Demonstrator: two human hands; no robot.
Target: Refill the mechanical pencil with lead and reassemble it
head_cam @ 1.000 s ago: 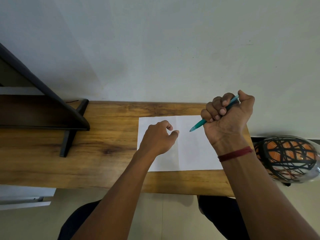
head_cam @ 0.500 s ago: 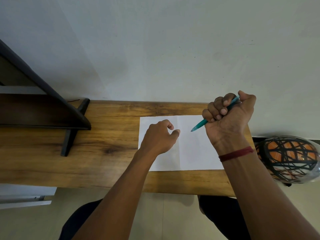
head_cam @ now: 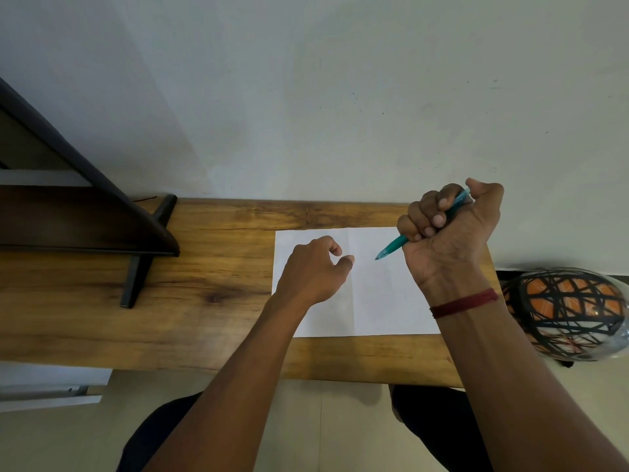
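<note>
My right hand (head_cam: 449, 240) is fisted around a teal mechanical pencil (head_cam: 391, 248), thumb over its top end. It is held above the far right part of a white paper sheet (head_cam: 384, 301), with the tip pointing down-left. My left hand (head_cam: 313, 270) rests on the sheet's left half, fingers curled, thumb and forefinger a small gap apart. Nothing shows between them; a thin lead would be too fine to see. The pencil tip is a short way right of my left thumb.
The paper lies on a narrow wooden table (head_cam: 204, 267) against a pale wall. A dark slanted stand (head_cam: 85, 216) occupies the table's left end. An orange-and-black patterned round object (head_cam: 571, 311) sits just off the right end. My knees are below the front edge.
</note>
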